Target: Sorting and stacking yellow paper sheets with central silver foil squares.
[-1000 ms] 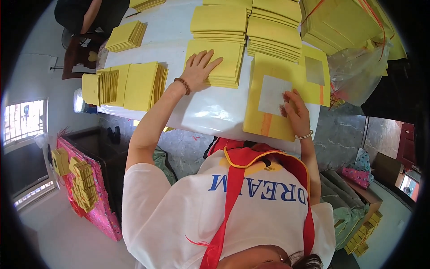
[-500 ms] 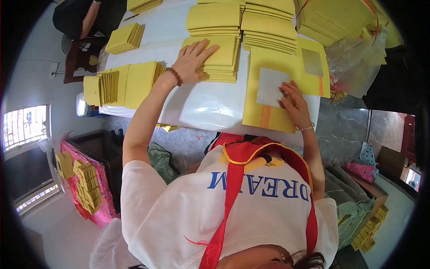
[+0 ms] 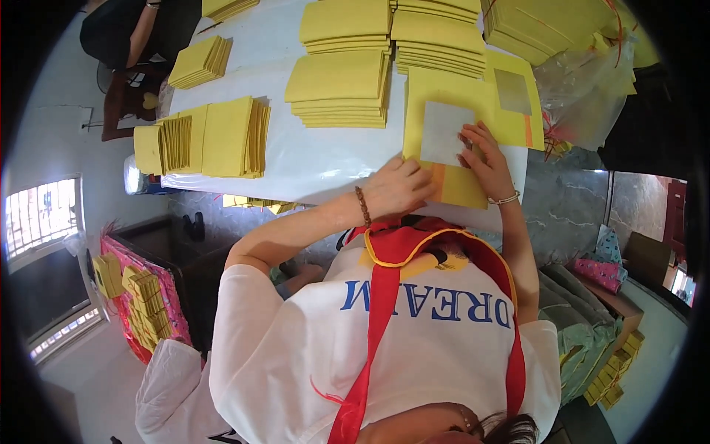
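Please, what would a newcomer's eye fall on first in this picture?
Probably the yellow stacks across the white table, in the upper view. Next, the pale square on a yellow sheet, with the left hand at the sheet's left edge and the right hand on its right. Red straps stand out below.

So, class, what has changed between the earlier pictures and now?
The left hand has come off the front yellow stack, moving rightward and toward the body, to the yellow sheet's left edge. The right hand stays on that sheet.
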`<state>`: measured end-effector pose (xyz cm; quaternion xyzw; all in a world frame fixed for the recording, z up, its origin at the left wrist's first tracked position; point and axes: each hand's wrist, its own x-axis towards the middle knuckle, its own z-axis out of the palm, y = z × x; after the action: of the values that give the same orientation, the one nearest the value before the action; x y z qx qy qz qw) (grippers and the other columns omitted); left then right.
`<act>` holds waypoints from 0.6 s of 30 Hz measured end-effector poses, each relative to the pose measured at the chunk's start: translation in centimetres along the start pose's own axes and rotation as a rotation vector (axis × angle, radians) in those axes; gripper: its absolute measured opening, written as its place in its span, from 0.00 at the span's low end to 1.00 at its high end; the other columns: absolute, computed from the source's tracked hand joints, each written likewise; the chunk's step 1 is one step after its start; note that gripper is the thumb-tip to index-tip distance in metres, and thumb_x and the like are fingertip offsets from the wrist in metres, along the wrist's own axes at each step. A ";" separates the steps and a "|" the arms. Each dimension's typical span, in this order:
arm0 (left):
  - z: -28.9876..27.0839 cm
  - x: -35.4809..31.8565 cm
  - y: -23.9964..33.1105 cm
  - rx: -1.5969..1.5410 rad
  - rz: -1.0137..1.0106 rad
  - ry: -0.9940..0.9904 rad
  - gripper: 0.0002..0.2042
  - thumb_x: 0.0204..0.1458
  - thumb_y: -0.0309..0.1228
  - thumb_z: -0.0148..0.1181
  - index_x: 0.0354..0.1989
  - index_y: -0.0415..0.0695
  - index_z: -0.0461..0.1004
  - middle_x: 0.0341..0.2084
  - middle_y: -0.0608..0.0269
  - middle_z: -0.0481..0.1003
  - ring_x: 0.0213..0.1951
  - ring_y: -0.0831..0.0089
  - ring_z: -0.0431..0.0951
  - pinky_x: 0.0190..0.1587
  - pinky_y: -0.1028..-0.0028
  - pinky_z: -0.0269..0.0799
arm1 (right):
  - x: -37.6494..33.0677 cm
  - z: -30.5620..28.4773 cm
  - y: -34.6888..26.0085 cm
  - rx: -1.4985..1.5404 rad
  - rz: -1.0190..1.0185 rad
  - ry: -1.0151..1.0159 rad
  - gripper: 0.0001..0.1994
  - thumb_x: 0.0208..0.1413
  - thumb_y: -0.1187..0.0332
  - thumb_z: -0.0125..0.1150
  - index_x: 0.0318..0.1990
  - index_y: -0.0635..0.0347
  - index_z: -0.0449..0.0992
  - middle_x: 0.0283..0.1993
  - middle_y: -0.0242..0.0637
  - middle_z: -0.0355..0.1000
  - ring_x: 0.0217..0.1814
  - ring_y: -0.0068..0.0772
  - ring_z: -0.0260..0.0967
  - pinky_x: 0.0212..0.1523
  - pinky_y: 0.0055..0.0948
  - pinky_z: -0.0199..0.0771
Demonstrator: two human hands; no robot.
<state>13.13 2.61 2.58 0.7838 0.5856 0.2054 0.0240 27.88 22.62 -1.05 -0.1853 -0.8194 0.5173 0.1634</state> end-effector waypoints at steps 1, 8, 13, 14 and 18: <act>0.0 0.1 -0.1 -0.024 -0.033 0.004 0.24 0.36 0.37 0.63 0.45 0.46 0.70 0.35 0.63 0.68 0.39 0.64 0.67 0.39 0.69 0.63 | -0.1 0.0 -0.1 0.012 0.005 -0.005 0.17 0.52 0.71 0.56 0.51 0.59 0.69 0.58 0.37 0.62 0.68 0.39 0.45 0.64 0.34 0.50; -0.6 0.7 -0.8 -0.138 -0.047 -0.068 0.21 0.37 0.33 0.63 0.44 0.43 0.70 0.36 0.61 0.68 0.38 0.62 0.67 0.41 0.67 0.66 | -0.2 -1.2 -0.6 0.337 0.187 -0.062 0.18 0.57 0.72 0.49 0.56 0.60 0.65 0.59 0.33 0.61 0.69 0.30 0.42 0.63 0.28 0.48; -1.0 0.8 -1.7 -0.275 -0.037 -0.026 0.17 0.41 0.30 0.61 0.42 0.43 0.71 0.35 0.60 0.69 0.38 0.60 0.69 0.40 0.68 0.68 | -0.1 -1.4 -0.7 0.659 0.194 0.047 0.18 0.59 0.65 0.48 0.55 0.62 0.65 0.53 0.34 0.66 0.58 0.27 0.59 0.58 0.27 0.58; -1.0 0.9 -1.7 -0.273 -0.035 -0.002 0.14 0.43 0.28 0.60 0.41 0.42 0.72 0.33 0.60 0.70 0.37 0.61 0.70 0.39 0.68 0.68 | -0.6 -1.5 -0.9 0.658 0.198 0.056 0.18 0.59 0.65 0.48 0.55 0.62 0.65 0.53 0.34 0.66 0.58 0.27 0.59 0.58 0.27 0.58; -0.4 0.9 -2.1 -0.365 -0.106 0.038 0.09 0.47 0.26 0.57 0.38 0.42 0.73 0.27 0.60 0.71 0.31 0.61 0.71 0.34 0.69 0.69 | -2.6 -1.7 -1.1 0.546 0.057 0.018 0.23 0.60 0.56 0.44 0.56 0.64 0.64 0.52 0.37 0.68 0.55 0.29 0.64 0.58 0.27 0.57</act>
<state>11.27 3.97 2.62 0.7303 0.5795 0.3215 0.1657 30.82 22.27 0.42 -0.1621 -0.6425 0.7218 0.1998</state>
